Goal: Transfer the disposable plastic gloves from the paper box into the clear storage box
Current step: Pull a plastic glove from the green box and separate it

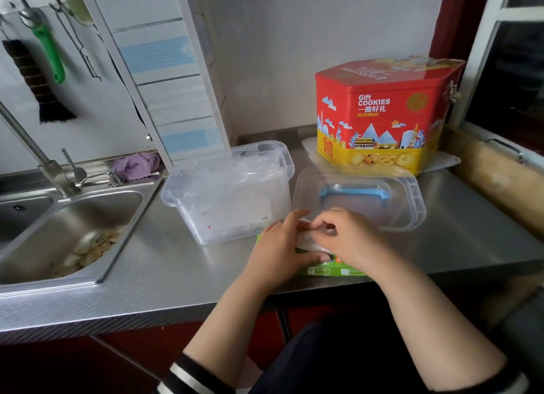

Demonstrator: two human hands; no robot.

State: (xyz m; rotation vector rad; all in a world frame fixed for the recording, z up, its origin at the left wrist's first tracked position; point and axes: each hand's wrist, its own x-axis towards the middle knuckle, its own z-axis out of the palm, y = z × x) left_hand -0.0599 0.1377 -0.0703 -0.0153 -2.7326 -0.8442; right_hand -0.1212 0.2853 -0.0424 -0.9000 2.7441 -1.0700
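Observation:
A green paper box (338, 268) lies at the counter's front edge, mostly hidden under my hands. My left hand (278, 250) holds the box, thumb along its front side. My right hand (344, 236) pinches thin clear plastic gloves (309, 240) at the box's top opening. Just behind, to the left, stands the clear storage box (229, 190), open, with crumpled clear plastic gloves inside. Its clear lid (359, 196) with a blue handle lies upside down to the right of it.
A red and yellow cookie tin (382, 114) stands at the back right. A steel sink (67, 228) with scraps and a faucet (38, 158) is on the left. A purple cloth (135, 165) lies behind the sink. Utensils hang on the wall. A wooden rolling pin (497, 181) lies at right.

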